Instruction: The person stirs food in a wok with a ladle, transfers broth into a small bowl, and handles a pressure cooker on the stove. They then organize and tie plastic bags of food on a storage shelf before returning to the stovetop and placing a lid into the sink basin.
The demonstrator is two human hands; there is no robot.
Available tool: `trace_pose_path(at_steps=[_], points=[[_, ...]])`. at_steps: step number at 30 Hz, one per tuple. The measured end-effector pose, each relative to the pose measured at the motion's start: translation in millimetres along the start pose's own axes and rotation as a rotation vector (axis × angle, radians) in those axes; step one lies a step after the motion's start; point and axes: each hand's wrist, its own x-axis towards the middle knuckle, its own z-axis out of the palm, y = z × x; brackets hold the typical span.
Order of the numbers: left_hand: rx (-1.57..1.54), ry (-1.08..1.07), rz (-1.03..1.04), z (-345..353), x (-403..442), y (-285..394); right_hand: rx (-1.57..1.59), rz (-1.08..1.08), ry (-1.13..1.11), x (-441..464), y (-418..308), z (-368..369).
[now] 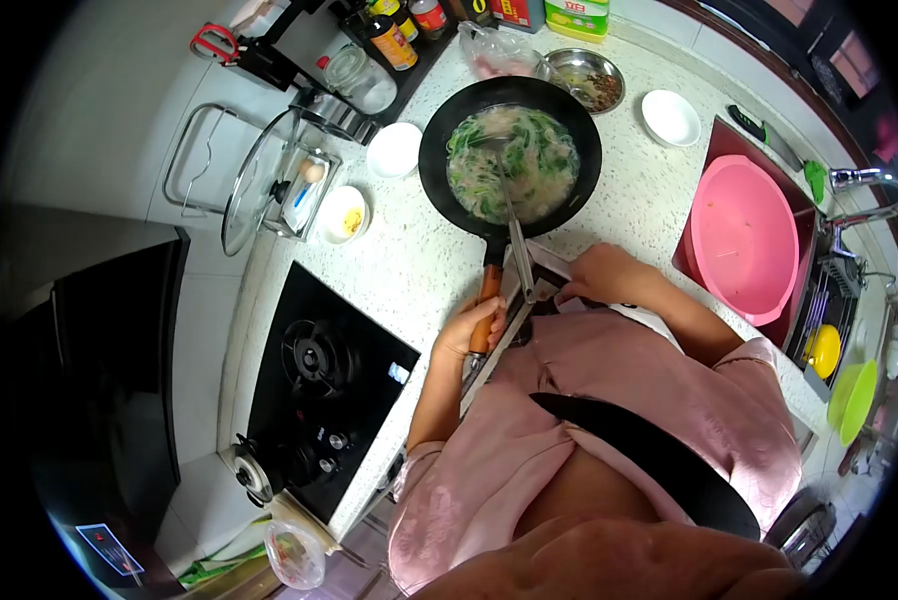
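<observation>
My left hand is wrapped round the wooden handle of a black wok. The wok stands on the speckled counter and holds noodle-like strands with green leaves in pale broth. A metal spatula leans in it, its handle resting over the rim towards me. At an open drawer below the counter edge is my right hand, its fingers bent down. Their tips are hidden, so what they hold cannot be made out.
White bowls flank the wok; one bowl has yellow residue. Behind is a metal bowl with brown bits. A pink basin sits in the sink at right. On the left are a gas hob and a glass lid.
</observation>
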Motion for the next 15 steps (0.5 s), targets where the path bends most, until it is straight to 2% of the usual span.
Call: trace_pose_path(at_steps=[1, 4, 8, 11, 13, 15], points=[[-0.013, 0.008, 0.012, 0, -3, -1, -0.052, 0.008, -0.112, 3, -3, 1], [-0.044, 0.091, 0.095, -8, -18, -5, -0.08, -0.063, -0.143, 7, -3, 10], [0.054, 0.512, 0.149, -16, -60, -44, -0.058, -0.262, -0.159, 27, 18, 47], [-0.293, 0.655, 0.28, -4, -98, -97, -0.092, -0.409, -0.246, 40, 21, 63], [-0.417, 0.812, 0.346, 14, -114, -138, -0.161, -0.511, -0.283, 45, 17, 73], [-0.548, 0.945, 0.407, 32, -124, -180, -0.144, -0.555, -0.428, 56, 17, 93]])
